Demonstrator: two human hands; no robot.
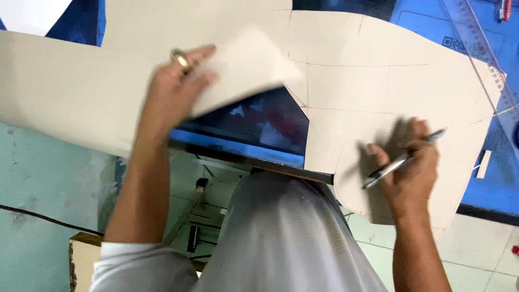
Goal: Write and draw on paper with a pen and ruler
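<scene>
The large beige paper pattern sheet [373, 103], marked with thin ruled lines, is lying across the blue bench [486, 178] and hanging past its near edge. A flap of that sheet [238, 70] is being lifted and folded back by the left hand [173, 86], whose fingers are pinching the paper's edge, a ring showing on one of them; underneath, the dark bench surface is showing through the cut-out. The right hand [413, 173] is pressing down on the rounded lower part of the sheet, its fingers wrapped around a pen [403, 158] held slantwise, tip pointing toward the left. A clear ruler [478, 46] is lying at the sheet's far right edge, on the bench. Judging by this, the step in hand is turning or repositioning the pattern piece while keeping it pinned flat. The next move seems to call for the flap to be settled smooth and the pen tip brought to a line without the sheet sliding
</scene>
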